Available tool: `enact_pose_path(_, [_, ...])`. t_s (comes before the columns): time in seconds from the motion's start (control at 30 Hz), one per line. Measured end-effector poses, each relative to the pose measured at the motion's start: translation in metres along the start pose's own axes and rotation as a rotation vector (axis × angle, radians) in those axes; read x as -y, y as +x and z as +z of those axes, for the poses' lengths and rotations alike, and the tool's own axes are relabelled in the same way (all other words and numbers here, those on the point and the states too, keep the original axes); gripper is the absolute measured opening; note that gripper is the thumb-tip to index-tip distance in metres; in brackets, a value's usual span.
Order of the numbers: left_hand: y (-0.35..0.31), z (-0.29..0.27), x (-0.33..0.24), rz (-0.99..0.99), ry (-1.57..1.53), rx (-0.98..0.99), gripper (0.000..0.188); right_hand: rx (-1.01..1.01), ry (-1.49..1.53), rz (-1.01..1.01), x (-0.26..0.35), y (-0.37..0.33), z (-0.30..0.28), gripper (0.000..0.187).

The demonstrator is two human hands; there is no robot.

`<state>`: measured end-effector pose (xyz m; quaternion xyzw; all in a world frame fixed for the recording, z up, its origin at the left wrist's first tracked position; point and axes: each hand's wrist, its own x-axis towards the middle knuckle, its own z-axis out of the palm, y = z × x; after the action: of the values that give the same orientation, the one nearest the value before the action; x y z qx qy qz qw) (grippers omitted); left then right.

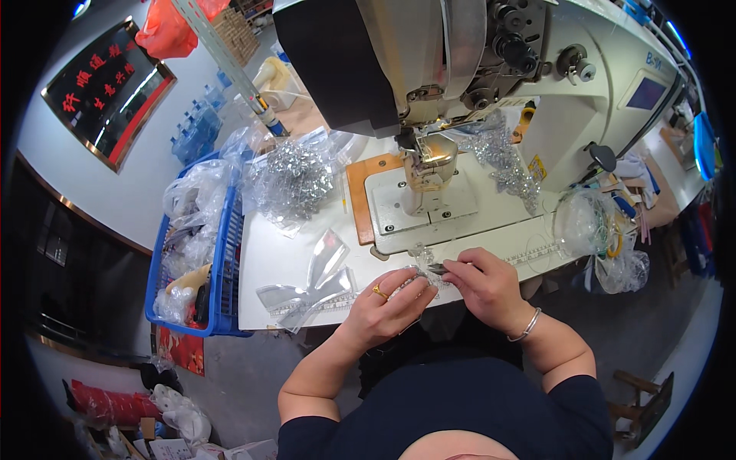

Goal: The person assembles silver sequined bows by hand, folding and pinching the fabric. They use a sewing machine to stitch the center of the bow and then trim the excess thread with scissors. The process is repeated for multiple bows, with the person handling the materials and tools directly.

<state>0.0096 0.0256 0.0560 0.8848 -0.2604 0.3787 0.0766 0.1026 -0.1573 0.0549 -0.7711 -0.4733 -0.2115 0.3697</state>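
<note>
Both hands meet at the front edge of the white sewing table point(261, 264). My left hand point(389, 305), with a ring on one finger, is closed on a small silvery, glittering ornament point(422, 257). My right hand point(487, 287) wears a bangle and pinches a small dark tool point(437, 269), its tip against the ornament; its exact kind is too small to make out. To the left lies a transparent plastic bow point(310, 285). Just beyond my hands stands the sewing machine point(613, 69), its needle area point(429, 165) above a metal plate point(383, 207).
A heap of silvery pieces point(295, 176) lies on plastic at the back left, another glittering pile point(502, 161) beside the machine. A blue basket point(222, 284) of plastic bags stands left. At the right edge hang transparent bags point(606, 245) near yellow-handled scissors point(616, 239).
</note>
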Motion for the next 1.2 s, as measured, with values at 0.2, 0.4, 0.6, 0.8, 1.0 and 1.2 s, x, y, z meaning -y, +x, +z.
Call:
enact_pose_path(0.2, [-0.003,0.003,-0.003,-0.040,-0.012,0.036,0.032,-0.061,0.183,0.149,-0.007,-0.008,0.010,0.018])
enact_pose_path(0.4, [-0.005,0.004,0.000,-0.042,0.040,0.029,0.031,0.030,-0.079,0.019,0.006,-0.007,-0.006,0.022])
enact_pose_path(0.6, [-0.004,0.005,-0.003,-0.021,0.057,0.044,0.031,0.028,-0.169,-0.031,0.009,-0.002,-0.004,0.020])
enact_pose_path(0.8, [-0.005,0.006,-0.003,-0.032,0.064,0.040,0.031,0.066,-0.163,0.006,0.015,-0.001,-0.006,0.025])
enact_pose_path(1.0, [-0.003,0.006,-0.004,-0.029,0.061,0.033,0.032,0.046,-0.243,-0.024,0.014,-0.004,-0.002,0.019])
enact_pose_path(1.2, [-0.003,0.009,-0.004,-0.039,0.043,0.027,0.033,0.072,-0.232,-0.003,0.014,-0.002,-0.001,0.018])
